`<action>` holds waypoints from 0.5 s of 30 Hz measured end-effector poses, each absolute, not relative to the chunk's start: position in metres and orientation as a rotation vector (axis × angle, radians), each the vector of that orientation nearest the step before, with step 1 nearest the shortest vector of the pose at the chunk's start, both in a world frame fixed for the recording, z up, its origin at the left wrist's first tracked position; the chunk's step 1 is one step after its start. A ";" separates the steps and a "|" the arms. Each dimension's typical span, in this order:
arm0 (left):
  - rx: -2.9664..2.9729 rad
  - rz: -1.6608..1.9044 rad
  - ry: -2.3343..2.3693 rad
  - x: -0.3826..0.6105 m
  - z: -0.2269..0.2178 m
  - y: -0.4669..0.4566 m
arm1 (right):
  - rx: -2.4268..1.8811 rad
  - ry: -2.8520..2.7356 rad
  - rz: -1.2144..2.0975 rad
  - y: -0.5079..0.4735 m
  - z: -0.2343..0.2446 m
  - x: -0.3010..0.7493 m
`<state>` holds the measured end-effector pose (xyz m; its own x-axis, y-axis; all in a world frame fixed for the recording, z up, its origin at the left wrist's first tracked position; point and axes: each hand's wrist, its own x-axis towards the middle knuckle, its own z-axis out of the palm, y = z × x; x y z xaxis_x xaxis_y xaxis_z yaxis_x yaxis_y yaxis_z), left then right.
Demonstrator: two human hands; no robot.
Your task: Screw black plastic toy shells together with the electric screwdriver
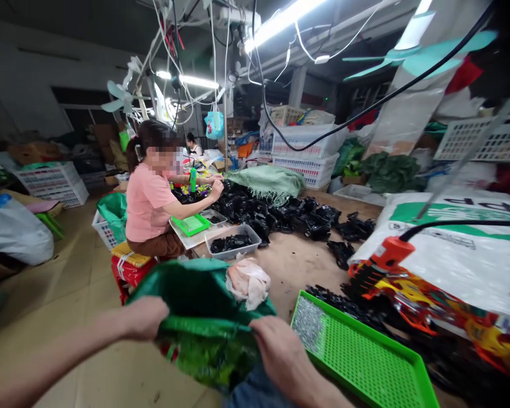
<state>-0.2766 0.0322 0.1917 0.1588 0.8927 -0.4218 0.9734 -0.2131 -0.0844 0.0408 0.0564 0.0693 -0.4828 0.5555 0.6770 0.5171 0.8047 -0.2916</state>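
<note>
- Head view: the person's left hand (142,317), at 8 o'clock, is clamped on the rim of a green plastic sack (199,294).
- The right hand (280,354), at 6 o'clock, is clamped on the same rim, well apart from the left, so the sack's mouth gapes open between them.
- The sack hangs at 6 o'clock, low over the person's jeans (255,394); a crumpled pale plastic bag (249,281) lies against its far rim.
- Just right of the right hand, at 5 o'clock, sits a bright green perforated tray (365,357), with small silver pieces (308,323) heaped in one corner.
- Beyond the tray, at 3 o'clock, lies a white woven sack (446,238) with an orange tool (391,255) on a black cable resting on it.
- Loose black parts (280,214) cover the wooden table (306,263) at 12 o'clock, beside a grey tub (233,243) also holding black parts.
- At 10 o'clock, a co-worker (148,204) in a pink shirt sits on a stool, both hands at the table and one holding a green tool (192,180).
</note>
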 end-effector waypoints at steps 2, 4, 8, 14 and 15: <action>2.311 -0.518 1.886 -0.272 0.233 0.048 | -0.811 -2.038 0.084 0.061 0.085 0.051; 2.442 -0.530 1.916 -0.262 0.255 0.050 | -0.853 -1.950 0.098 0.063 0.091 0.057; 2.120 -0.991 1.790 -0.239 0.238 0.024 | -0.872 -2.052 0.169 0.057 0.079 0.058; 1.992 -0.878 1.650 -0.232 0.207 0.000 | -0.893 -2.254 0.298 0.046 0.064 0.062; 2.016 -0.808 1.642 -0.232 0.209 0.001 | -0.922 -2.287 0.330 0.045 0.066 0.065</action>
<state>-0.2320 0.0005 0.2087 0.1359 0.7338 -0.6656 0.9751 -0.2178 -0.0410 0.0648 0.0450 0.0659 -0.5473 0.6918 0.4710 0.5307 0.7220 -0.4439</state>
